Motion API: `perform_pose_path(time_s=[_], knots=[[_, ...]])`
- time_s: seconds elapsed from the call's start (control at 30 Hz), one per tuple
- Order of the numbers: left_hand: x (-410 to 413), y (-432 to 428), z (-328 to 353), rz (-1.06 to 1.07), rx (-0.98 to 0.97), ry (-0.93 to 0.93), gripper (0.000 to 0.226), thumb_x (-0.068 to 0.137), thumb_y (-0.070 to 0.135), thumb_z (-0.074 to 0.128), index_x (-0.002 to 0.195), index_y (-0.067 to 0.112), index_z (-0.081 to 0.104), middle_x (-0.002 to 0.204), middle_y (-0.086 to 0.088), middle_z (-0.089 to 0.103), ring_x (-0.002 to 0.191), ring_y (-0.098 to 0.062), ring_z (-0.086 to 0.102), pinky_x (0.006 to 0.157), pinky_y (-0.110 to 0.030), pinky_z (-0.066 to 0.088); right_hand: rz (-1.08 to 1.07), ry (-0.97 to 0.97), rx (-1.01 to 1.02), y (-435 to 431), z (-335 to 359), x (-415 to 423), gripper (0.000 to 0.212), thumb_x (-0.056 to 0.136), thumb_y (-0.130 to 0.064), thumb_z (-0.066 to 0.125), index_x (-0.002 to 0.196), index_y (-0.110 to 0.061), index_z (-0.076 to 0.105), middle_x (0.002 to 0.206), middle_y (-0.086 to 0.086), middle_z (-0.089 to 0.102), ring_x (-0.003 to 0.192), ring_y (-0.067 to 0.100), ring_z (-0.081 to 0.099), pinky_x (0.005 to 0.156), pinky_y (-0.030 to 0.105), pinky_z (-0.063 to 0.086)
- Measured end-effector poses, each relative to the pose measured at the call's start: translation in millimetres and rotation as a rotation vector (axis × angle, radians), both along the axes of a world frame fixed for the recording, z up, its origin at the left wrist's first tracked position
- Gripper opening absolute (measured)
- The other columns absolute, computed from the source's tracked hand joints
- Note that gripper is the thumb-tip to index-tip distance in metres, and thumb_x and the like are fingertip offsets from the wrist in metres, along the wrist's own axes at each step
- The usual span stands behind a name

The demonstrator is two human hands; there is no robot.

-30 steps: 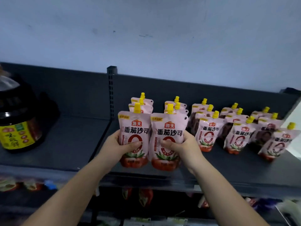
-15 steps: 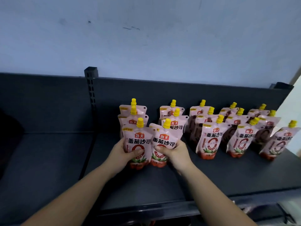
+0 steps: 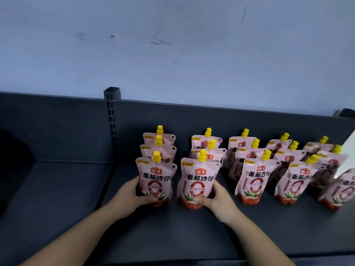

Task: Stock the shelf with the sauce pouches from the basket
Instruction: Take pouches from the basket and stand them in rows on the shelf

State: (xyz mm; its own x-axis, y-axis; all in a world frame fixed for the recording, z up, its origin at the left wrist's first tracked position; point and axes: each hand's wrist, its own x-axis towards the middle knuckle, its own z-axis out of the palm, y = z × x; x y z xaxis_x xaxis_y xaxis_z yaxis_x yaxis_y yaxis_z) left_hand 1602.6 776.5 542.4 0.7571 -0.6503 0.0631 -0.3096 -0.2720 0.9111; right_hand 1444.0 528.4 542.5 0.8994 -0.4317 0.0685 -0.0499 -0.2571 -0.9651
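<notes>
Head view: pouches in five files on dark grey metal shelf (image 3: 172, 237), each a pink plastic sauce pouch with yellow spout cap, red label ring and tomato print. Left hand (image 3: 132, 194) wrapped round the leftmost front pouch (image 3: 155, 179), fingers (image 3: 153, 199) curled across its lower edge, base on or just above the shelf board; cannot tell which. Right hand (image 3: 217, 196) clasping the second front pouch (image 3: 197, 183) the same way, thumb over the red base. Two more pouches upright behind each. Three finished files (image 3: 255, 179) to the right, near the held pair. Judged well along: both pouches about placed, only release left. Bare shelf bay (image 3: 57, 189) on the left, unfilled. Basket out of view, so remaining stock unknown.
</notes>
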Motion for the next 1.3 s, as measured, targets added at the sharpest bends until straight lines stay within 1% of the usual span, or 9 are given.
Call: perform_pose_path(time_s=[0.27, 0.43, 0.57, 0.67, 0.77, 0.9, 1.03, 1.17, 1.3], knots=[[-7.5, -1.1, -2.8, 0.089, 0.012, -0.003, 0.053, 0.068, 0.028, 0.088, 0.106, 0.046, 0.056, 0.100, 0.043, 0.065, 0.096, 0.021, 0.059, 0.076, -0.006, 0.044, 0.001, 0.028, -0.066, -24.0, 4.9, -19.6, 0.058, 0.073, -0.009, 0.086, 0.119, -0.028, 0.057, 0.112, -0.018, 0.073, 0.107, -0.001, 0.066, 0.084, 0.013, 0.052], [-6.1, -1.8, -2.5, 0.086, 0.039, 0.045, 0.050, 0.068, 0.027, 0.088, 0.108, 0.039, 0.060, 0.101, 0.020, 0.073, 0.098, 0.007, 0.064, 0.081, -0.008, 0.045, 0.018, 0.058, -0.070, -35.5, 3.8, -28.3, 0.055, 0.075, -0.005, 0.084, 0.119, -0.026, 0.059, 0.112, -0.013, 0.074, 0.109, 0.002, 0.066, 0.090, 0.019, 0.052], [-11.5, -3.8, 1.2, 0.063, 0.049, 0.034, 0.050, 0.073, 0.027, 0.084, 0.112, 0.040, 0.054, 0.106, 0.018, 0.070, 0.100, 0.011, 0.061, 0.077, -0.002, 0.044, 0.046, 0.066, -0.065, -37.8, 2.0, -31.8, 0.052, 0.078, -0.005, 0.081, 0.120, -0.027, 0.058, 0.113, -0.013, 0.074, 0.109, 0.003, 0.066, 0.085, 0.015, 0.053], [-15.9, -6.3, 4.3, 0.051, 0.050, 0.033, 0.050, 0.077, 0.025, 0.081, 0.114, 0.042, 0.051, 0.110, 0.017, 0.068, 0.102, 0.012, 0.060, 0.077, 0.000, 0.044, 0.055, 0.069, -0.028, -37.6, -0.3, -32.9, 0.051, 0.081, -0.001, 0.077, 0.122, -0.024, 0.056, 0.116, -0.009, 0.073, 0.111, 0.004, 0.066, 0.087, 0.017, 0.053], [-18.4, -5.5, 6.7, 0.051, 0.055, 0.040, 0.054, 0.077, 0.025, 0.081, 0.118, 0.041, 0.049, 0.115, 0.016, 0.067, 0.106, 0.008, 0.059, 0.084, -0.005, 0.044, 0.055, 0.079, -0.008, -37.8, -0.5, -33.5, 0.049, 0.081, -0.001, 0.077, 0.121, -0.021, 0.057, 0.116, -0.007, 0.073, 0.112, 0.007, 0.066, 0.092, 0.022, 0.053], [-19.0, 1.6, 7.8, 0.108, 0.096, 0.052, 0.066, 0.071, 0.030, 0.086, 0.123, 0.031, 0.044, 0.117, 0.018, 0.060, 0.107, 0.004, 0.056, 0.084, -0.009, 0.042, 0.047, 0.119, -0.016, -41.0, 0.5, -38.8, 0.042, 0.078, -0.007, 0.081, 0.115, -0.015, 0.061, 0.110, -0.003, 0.076, 0.107, 0.010, 0.069, 0.098, 0.029, 0.053], [-22.8, 10.1, 9.7, 0.178, 0.157, 0.028, 0.083, 0.068, 0.029, 0.089, 0.134, 0.023, 0.039, 0.123, 0.011, 0.056, 0.118, -0.010, 0.053, 0.100, -0.027, 0.042, 0.044, 0.141, 0.001, -47.8, 3.8, -48.6, 0.040, 0.077, -0.006, 0.082, 0.113, -0.012, 0.064, 0.109, 0.001, 0.076, 0.107, 0.013, 0.069, 0.101, 0.032, 0.052], [-32.3, 19.0, 19.9, 0.208, 0.162, 0.006, 0.080, 0.067, 0.031, 0.089, 0.130, 0.027, 0.039, 0.121, 0.013, 0.057, 0.116, -0.008, 0.054, 0.099, -0.029, 0.045, 0.064, 0.258, -0.070, -57.3, 12.4, -60.7, 0.041, 0.079, -0.021, 0.083, 0.115, -0.022, 0.063, 0.119, -0.004, 0.069, 0.111, 0.009, 0.063, 0.097, 0.025, 0.049], [-49.4, 26.7, 29.5, 0.265, 0.187, -0.026, 0.064, 0.074, 0.031, 0.084, 0.125, 0.026, 0.045, 0.114, 0.011, 0.056, 0.113, -0.009, 0.054, 0.092, -0.026, 0.043, 0.162, 0.462, -0.325, -59.4, 35.1, -69.1, 0.055, 0.082, -0.041, 0.076, 0.130, -0.024, 0.055, 0.132, -0.004, 0.060, 0.115, 0.009, 0.058, 0.098, 0.025, 0.046]])
